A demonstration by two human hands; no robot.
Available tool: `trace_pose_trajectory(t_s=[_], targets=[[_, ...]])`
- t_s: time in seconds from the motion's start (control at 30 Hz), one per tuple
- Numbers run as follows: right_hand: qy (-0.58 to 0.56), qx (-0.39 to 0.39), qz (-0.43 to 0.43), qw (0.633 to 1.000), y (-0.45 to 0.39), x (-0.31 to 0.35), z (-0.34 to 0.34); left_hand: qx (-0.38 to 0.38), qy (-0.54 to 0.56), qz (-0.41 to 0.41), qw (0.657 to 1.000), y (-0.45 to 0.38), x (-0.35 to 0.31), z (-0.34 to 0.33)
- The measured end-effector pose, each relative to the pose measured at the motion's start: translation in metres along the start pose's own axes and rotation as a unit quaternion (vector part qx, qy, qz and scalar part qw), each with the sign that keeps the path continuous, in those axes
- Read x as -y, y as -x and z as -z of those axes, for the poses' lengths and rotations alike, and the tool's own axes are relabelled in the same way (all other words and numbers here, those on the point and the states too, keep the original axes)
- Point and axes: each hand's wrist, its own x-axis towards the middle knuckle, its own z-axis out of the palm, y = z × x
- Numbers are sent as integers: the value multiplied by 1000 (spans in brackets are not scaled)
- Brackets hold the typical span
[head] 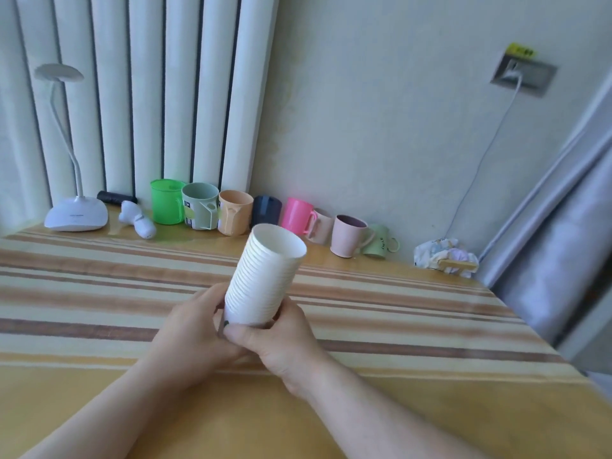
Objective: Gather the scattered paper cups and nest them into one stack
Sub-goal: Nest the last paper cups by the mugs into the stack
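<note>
A stack of white paper cups [265, 276], several nested together, tilts to the right above the striped tablecloth, its open mouth facing up and away from me. My left hand [195, 329] wraps the stack's base from the left. My right hand [281, 339] grips the same base from the right and below, thumb across the front. The bottom of the stack is hidden behind my fingers. No loose paper cups show on the table.
Along the far wall stands a row of coloured plastic mugs [231, 212], green to pale green. A white desk lamp [76, 213] sits at the back left, a crumpled bag [443, 253] at the back right. The striped table [99, 293] edge falls off at right.
</note>
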Motion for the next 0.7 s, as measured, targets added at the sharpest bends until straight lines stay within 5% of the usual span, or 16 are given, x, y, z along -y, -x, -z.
trace_pose_trajectory(t_s=[0.2, 0.43, 0.7], targets=[[121, -129, 15, 984, 29, 2, 83, 194, -152, -70, 967, 17, -3, -14], [183, -221, -28, 957, 63, -19, 157, 176, -266, -88, 943, 21, -6, -29], [228, -195, -40, 953, 75, -30, 155, 177, -373, -38, 910, 25, -21, -34]])
